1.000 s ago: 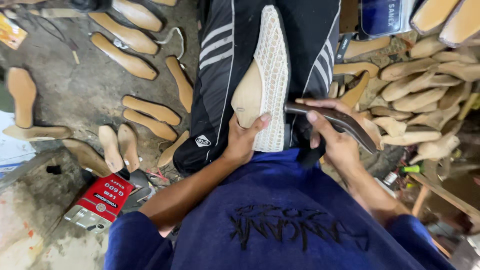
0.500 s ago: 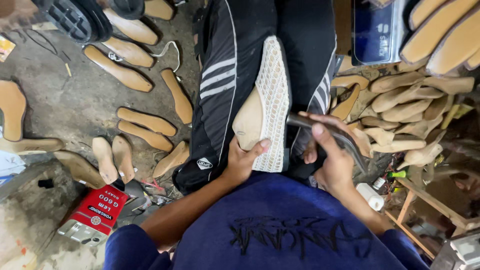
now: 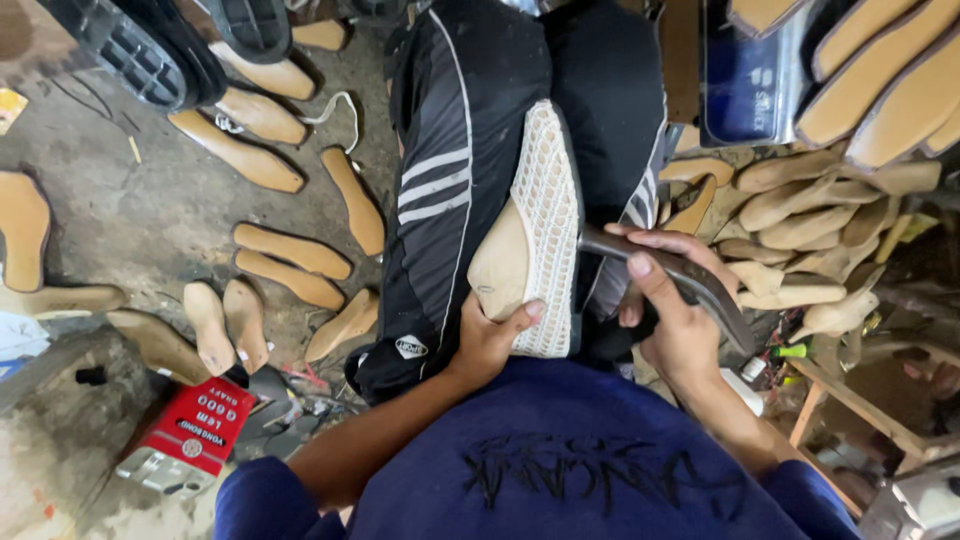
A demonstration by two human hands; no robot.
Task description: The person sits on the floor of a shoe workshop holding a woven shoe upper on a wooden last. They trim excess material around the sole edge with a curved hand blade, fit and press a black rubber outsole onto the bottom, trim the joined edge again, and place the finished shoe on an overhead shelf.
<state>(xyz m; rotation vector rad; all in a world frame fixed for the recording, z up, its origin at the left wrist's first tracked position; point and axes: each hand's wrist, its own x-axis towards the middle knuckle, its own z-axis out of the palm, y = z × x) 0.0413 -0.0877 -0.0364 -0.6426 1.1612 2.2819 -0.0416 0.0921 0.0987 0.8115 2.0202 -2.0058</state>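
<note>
**Shoe on the lap, tool at its right edge**

The person sits with legs in black striped trousers (image 3: 470, 180) stretched out, and a shoe (image 3: 545, 220) lies between the thighs, sole side up. It shows a white mesh upper pulled over a pale wooden form (image 3: 498, 265). Its long axis runs away from the body, heel end nearest the chest.

The left hand (image 3: 490, 340) grips that near end from below and from the left, fingers curled shut round the mesh with the thumb lying across its lower edge. The right hand (image 3: 670, 320) sits just to the right of the shoe, fingers wrapped tight on the handle of a dark metal tool (image 3: 690, 285). The tool's head points left and meets the mesh edge about midway along. So the shoe lies left of the right hand, and the left hand is the closer of the two.

Tan soles (image 3: 290, 262) lie scattered on the grey floor (image 3: 130, 210); more are heaped at right (image 3: 800, 200). A red box (image 3: 200, 432) lies at lower left.

The tool's tip is hidden behind the shoe's edge, and the blue shirt (image 3: 560, 450) covers the wrists. The shoe's far tip is hard to make out.
</note>
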